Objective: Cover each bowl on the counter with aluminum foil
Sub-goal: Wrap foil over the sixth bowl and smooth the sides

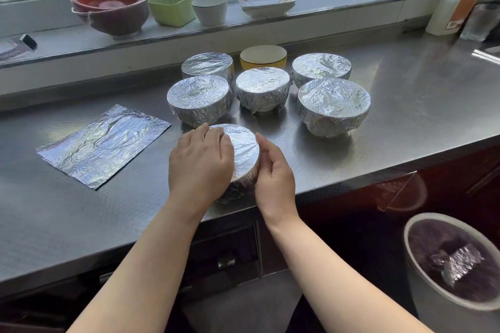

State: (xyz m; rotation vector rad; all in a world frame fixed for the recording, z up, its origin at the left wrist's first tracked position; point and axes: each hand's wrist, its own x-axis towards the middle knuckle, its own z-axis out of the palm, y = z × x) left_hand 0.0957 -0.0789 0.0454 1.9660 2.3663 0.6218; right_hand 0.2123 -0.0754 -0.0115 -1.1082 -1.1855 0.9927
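A foil-covered bowl (242, 151) stands near the steel counter's front edge, between my hands. My left hand (200, 163) lies over its top and left side, fingers curled down round the rim. My right hand (273, 173) cups its right side, fingers bent against the foil. Behind it stand several bowls wrapped in foil, among them one at the left (199, 98), one in the middle (262, 88) and one at the right (334, 105). A yellow bowl (263, 57) at the back has no foil. A loose foil sheet (104, 144) lies flat on the counter to the left.
The window sill holds stacked red bowls (108, 8), a green bowl (171, 8), a white cup (209, 9) and white square dishes (266, 1). A grey bin (422, 286) with crumpled foil inside stands on the floor at the lower right. The counter's edge (351, 184) runs just under my hands.
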